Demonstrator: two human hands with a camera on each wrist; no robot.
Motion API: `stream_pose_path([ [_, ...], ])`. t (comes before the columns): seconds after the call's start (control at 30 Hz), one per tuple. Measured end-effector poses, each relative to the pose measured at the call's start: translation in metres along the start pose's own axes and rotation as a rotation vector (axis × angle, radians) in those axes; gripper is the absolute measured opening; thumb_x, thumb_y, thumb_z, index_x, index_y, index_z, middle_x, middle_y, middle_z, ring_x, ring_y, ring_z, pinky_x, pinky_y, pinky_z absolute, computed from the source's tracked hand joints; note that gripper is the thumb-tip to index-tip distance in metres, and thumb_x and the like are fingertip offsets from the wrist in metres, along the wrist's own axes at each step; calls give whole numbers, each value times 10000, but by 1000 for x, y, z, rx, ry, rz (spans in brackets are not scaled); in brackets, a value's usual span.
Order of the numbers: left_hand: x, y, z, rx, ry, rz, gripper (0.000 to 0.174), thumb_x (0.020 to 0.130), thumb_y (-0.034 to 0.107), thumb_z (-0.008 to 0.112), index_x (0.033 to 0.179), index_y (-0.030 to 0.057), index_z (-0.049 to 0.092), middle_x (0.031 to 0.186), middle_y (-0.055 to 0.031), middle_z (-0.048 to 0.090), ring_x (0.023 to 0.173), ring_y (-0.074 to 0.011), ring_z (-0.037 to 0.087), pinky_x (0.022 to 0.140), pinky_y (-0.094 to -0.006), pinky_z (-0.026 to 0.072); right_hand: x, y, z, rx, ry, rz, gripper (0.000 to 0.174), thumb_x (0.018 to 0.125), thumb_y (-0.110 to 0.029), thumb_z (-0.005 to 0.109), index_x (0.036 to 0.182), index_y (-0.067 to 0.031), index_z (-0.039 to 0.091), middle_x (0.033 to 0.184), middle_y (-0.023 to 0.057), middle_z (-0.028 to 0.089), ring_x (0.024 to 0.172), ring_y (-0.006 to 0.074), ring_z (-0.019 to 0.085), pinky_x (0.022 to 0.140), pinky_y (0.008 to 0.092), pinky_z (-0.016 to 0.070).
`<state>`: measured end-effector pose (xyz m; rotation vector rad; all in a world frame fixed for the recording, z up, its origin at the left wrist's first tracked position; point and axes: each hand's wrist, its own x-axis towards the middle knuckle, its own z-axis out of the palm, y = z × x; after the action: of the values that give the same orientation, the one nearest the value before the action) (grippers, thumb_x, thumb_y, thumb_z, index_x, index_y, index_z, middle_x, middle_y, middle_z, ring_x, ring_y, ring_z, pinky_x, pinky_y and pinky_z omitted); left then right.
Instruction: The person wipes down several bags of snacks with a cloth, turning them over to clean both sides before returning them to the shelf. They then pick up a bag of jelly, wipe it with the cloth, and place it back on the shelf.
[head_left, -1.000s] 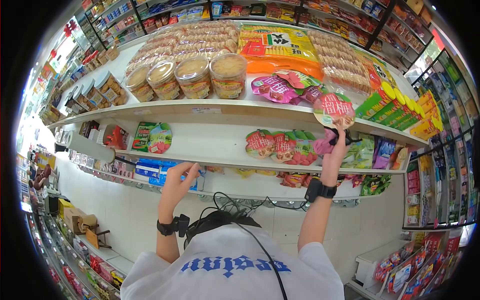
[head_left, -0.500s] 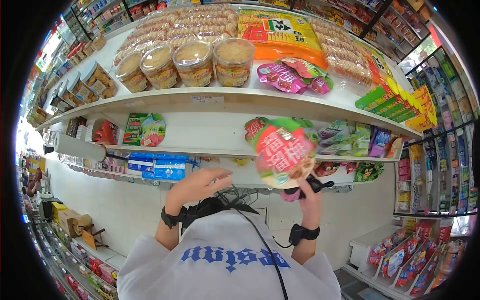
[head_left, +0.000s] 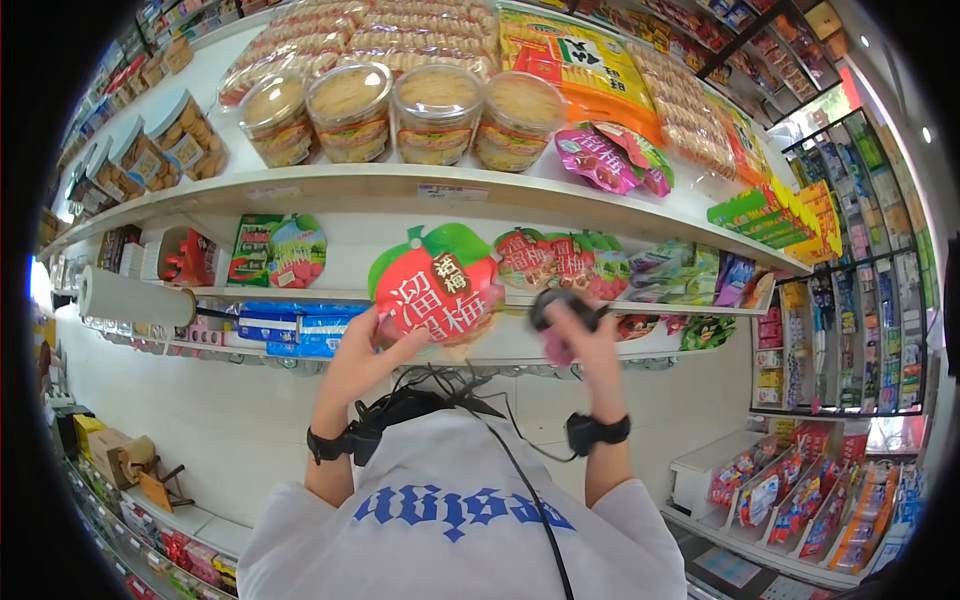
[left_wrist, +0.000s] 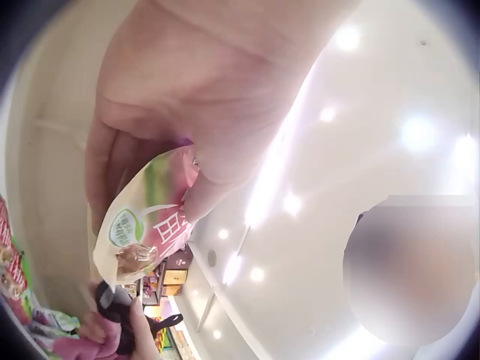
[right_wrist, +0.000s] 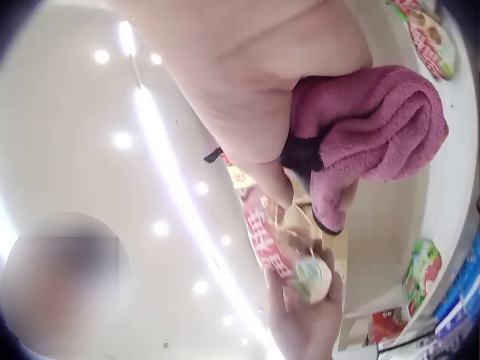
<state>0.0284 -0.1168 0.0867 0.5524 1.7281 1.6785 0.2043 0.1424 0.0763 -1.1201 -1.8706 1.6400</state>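
Note:
My left hand [head_left: 362,362] pinches a red, fruit-shaped bag of dried plums [head_left: 435,290] with a green leaf top, thumb on its front. In the left wrist view the bag [left_wrist: 154,214] hangs between thumb and fingers. Just to the right, my right hand [head_left: 592,365], blurred, grips a bunched pink-purple cloth [right_wrist: 382,127] with a black piece [head_left: 562,310]. The cloth bulges out of the palm in the right wrist view, where the bag [right_wrist: 274,225] lies behind the right thumb. Both hands are in front of the middle shelf.
Similar plum bags [head_left: 545,262] stand on the middle shelf [head_left: 360,265]. Clear tubs of biscuits [head_left: 435,115] line the upper shelf's edge, beside a purple bag [head_left: 600,160]. Blue packs [head_left: 300,328] lie lower left, near a white roll [head_left: 135,298]. Black cables [head_left: 450,380] hang at the chest.
My right hand has drawn the plum bag down and left from the upper shelf's edge and let it go. My left hand, holding nothing earlier, now has the bag; the cloth stays in the right.

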Motion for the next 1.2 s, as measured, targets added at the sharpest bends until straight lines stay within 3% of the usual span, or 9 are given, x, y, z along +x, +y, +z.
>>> stream_pose_path([
  [0.1, -8, 13, -21, 90, 2, 24, 395, 847, 219, 801, 1128, -11, 647, 977, -54, 713, 893, -95, 639, 800, -261, 501, 59, -31, -41, 388, 163, -119, 412, 839, -260, 806, 1108, -19, 606, 1001, 71, 663, 802, 145, 654, 648, 311, 528],
  [0.23, -21, 19, -37, 252, 49, 67, 472, 819, 265, 817, 1154, -28, 658, 987, -71, 719, 874, -128, 649, 806, -281, 502, 129, -58, -83, 503, 253, -208, 274, 870, -202, 772, 1058, -52, 642, 925, 26, 672, 780, 124, 649, 670, 280, 509],
  [0.27, -25, 18, -40, 305, 68, 86, 494, 814, 280, 819, 1161, -33, 660, 987, -74, 721, 867, -137, 652, 807, -287, 503, 133, -73, -76, 523, 291, -211, 180, 897, -222, 744, 947, -64, 674, 769, 33, 649, 617, 107, 579, 550, 257, 448],
  [0.53, -33, 26, -59, 311, -92, 170, 559, 825, 327, 793, 1142, -105, 633, 924, -147, 725, 824, -166, 656, 793, -315, 518, 234, -69, -102, 569, 46, -16, 216, 926, -249, 704, 897, -37, 674, 779, 42, 687, 630, 125, 601, 539, 247, 450],
  [0.67, -40, 36, -65, 253, -70, 138, 565, 831, 337, 786, 1142, -109, 631, 932, -147, 725, 825, -161, 650, 794, -313, 516, 274, -66, -106, 537, 84, 13, 196, 926, -207, 700, 856, -24, 693, 778, 43, 697, 659, 149, 627, 550, 261, 482],
  [0.9, -47, 26, -76, 181, -82, 99, 571, 810, 344, 814, 1144, -87, 643, 925, -121, 706, 853, -155, 629, 804, -305, 505, 273, -78, -101, 493, -130, 110, 126, 942, -163, 655, 911, -44, 681, 748, 39, 673, 641, 163, 627, 544, 271, 486],
  [1.03, -55, 24, -80, 162, -48, 109, 566, 806, 341, 821, 1128, -90, 645, 903, -107, 698, 839, -137, 611, 802, -292, 499, 296, -68, -111, 721, -166, 83, 116, 947, -138, 627, 837, -101, 624, 695, -17, 596, 580, 125, 561, 506, 275, 455],
  [1.17, -54, 15, -84, 129, -50, 51, 560, 815, 339, 812, 1141, -85, 645, 914, -90, 695, 850, -131, 613, 801, -295, 500, 256, -94, -83, 898, 53, -58, 185, 944, -228, 704, 978, -63, 629, 682, -35, 535, 581, 112, 539, 530, 252, 443],
  [1.2, -54, 16, -84, 119, -37, 45, 557, 817, 338, 809, 1144, -82, 645, 916, -84, 694, 850, -130, 616, 799, -295, 501, 291, -62, -130, 964, -374, -103, 182, 948, -216, 701, 1026, -63, 641, 837, -2, 644, 708, 116, 598, 635, 249, 482],
])
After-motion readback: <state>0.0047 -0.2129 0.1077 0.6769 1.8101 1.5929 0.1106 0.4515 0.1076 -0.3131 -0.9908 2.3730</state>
